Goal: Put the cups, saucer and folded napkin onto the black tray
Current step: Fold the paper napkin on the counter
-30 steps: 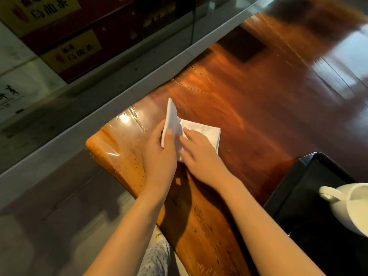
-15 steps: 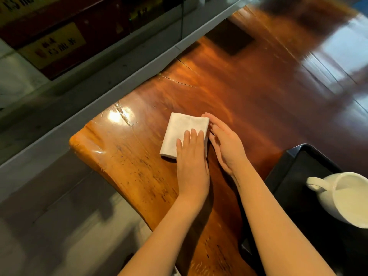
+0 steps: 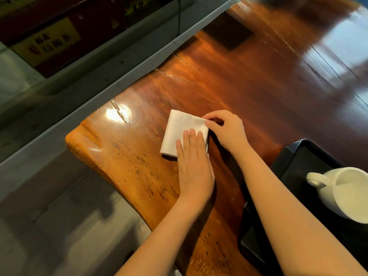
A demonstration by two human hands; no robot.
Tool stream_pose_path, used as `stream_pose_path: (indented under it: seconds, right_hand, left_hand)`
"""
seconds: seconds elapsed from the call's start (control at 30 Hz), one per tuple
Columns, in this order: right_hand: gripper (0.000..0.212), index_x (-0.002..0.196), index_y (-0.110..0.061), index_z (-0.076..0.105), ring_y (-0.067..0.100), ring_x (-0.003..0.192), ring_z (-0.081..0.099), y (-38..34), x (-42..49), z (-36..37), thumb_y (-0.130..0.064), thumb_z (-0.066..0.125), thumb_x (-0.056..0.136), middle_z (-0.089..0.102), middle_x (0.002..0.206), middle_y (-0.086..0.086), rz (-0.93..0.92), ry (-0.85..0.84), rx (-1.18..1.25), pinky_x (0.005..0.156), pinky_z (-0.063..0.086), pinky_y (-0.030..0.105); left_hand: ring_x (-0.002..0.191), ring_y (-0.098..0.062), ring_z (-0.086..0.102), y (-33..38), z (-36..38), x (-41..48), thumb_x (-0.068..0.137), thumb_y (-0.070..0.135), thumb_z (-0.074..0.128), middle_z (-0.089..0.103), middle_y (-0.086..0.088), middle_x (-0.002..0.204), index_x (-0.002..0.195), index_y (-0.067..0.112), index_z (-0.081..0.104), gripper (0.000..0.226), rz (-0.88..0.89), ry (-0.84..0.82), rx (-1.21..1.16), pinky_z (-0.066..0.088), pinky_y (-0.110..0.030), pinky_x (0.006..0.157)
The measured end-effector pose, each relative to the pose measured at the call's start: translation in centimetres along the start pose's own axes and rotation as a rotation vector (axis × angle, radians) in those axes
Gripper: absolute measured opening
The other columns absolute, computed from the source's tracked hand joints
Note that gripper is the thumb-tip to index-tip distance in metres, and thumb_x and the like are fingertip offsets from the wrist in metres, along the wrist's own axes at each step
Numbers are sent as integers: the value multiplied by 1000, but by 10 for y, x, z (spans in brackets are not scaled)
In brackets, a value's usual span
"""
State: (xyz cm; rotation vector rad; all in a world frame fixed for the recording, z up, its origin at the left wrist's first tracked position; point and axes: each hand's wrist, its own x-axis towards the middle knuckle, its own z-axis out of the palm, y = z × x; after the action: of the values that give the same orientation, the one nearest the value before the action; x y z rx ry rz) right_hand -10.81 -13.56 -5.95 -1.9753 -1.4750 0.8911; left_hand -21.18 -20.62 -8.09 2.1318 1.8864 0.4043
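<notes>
A white folded napkin (image 3: 180, 129) lies flat on the glossy wooden table (image 3: 229, 82) near its left end. My left hand (image 3: 194, 166) rests flat on the napkin's near right part, fingers together and pressing down. My right hand (image 3: 227, 130) pinches the napkin's far right corner between thumb and fingers. The black tray (image 3: 294, 162) sits at the right edge of the view. A white cup (image 3: 344, 194) with its handle pointing left stands on the tray. No saucer is in view.
The table's rounded left edge (image 3: 79, 144) drops off to a grey floor. A grey ledge (image 3: 111, 76) and a glass-fronted cabinet with yellow signs (image 3: 47, 44) run along the far left. A dark square mat (image 3: 229, 34) lies farther back on the table.
The napkin's raised flap has been folded over and flattened into a smaller square. My left hand moved on top of it and my right hand shifted to its far right corner.
</notes>
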Motion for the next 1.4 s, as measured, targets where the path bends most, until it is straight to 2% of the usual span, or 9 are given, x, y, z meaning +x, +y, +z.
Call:
stream_pose_path:
  seconds: [0.2, 0.37, 0.47, 0.6, 0.7, 0.77, 0.93, 1.27, 1.4]
  right_hand:
    - [17, 97, -16, 70, 2, 87, 51, -2, -4, 4, -18, 54, 92, 63, 97, -10, 16, 65, -10, 66, 35, -6]
    - [16, 99, -16, 66, 8, 88, 55, -2, -6, 7, -14, 51, 93, 66, 106, -1, 56, 79, -29, 65, 35, 6]
    - [31, 120, -13, 59, 19, 116, 52, -9, -3, 11, -15, 42, 95, 60, 125, 4, -174, 123, -196, 93, 39, 19]
    - [50, 148, -16, 23, 21, 147, 14, -1, 5, 25, -26, 27, 99, 21, 158, 2, -498, -261, -506, 120, 13, 39]
    - [60, 150, -17, 7, 18, 148, 0, 10, 6, 28, -43, 14, 97, 5, 160, 1, -501, -313, -663, 120, 2, 38]
    - [66, 150, -16, 5, 19, 148, 0, 9, 5, 27, -47, 14, 93, 3, 160, 3, -527, -309, -730, 120, 2, 39]
    - [73, 150, -14, 0, 18, 148, -3, 6, 3, 22, -53, 19, 91, -3, 160, 6, -528, -332, -736, 121, 2, 39]
    - [96, 149, -9, -8, 23, 147, -11, -1, -2, 12, -70, 6, 76, -12, 159, 11, -507, -422, -869, 120, -2, 44]
    - [98, 148, -10, -12, 23, 146, -14, 0, -11, 13, -73, 23, 82, -16, 158, 9, -448, -434, -860, 119, -6, 42]
  left_hand:
    - [139, -34, 35, -15, -9, -4, 79, 7, 65, 43, -18, 146, 136, 7, 47, 60, -3, -55, 108, 10, -50, 111]
    - [137, -35, 35, -29, -5, -5, 72, -11, 64, 43, -19, 145, 136, 3, 46, 67, 55, -39, 120, 14, -50, 111]
    - [138, -36, 34, -23, -3, -7, 82, -3, 49, 40, -21, 146, 138, 1, 42, 56, 63, -46, 112, 15, -52, 112]
    - [140, -28, 34, -25, -20, -13, 93, 16, 32, 41, -15, 147, 138, 4, 42, 48, 26, -30, -130, 21, -47, 116]
    - [146, -16, 18, -31, -44, 9, 97, 24, 29, 28, -3, 155, 144, 12, 33, 49, -73, 51, -312, 11, -34, 119]
    - [147, -17, 10, -37, -42, 36, 100, 25, 26, 20, -4, 158, 148, 14, 23, 49, -48, 95, -161, 2, -36, 120]
    - [148, -21, 6, -55, -15, 52, 98, 35, 10, 13, -5, 160, 149, 15, 14, 56, -13, -64, 121, 4, -45, 120]
    - [148, -20, -4, -64, -15, 54, 100, 36, 15, 1, -2, 161, 150, 18, 4, 55, 27, -178, 145, -1, -43, 120]
    - [148, -20, -6, -65, -17, 59, 100, 36, 16, -1, -1, 161, 151, 19, 1, 55, 29, -229, 130, -3, -43, 119]
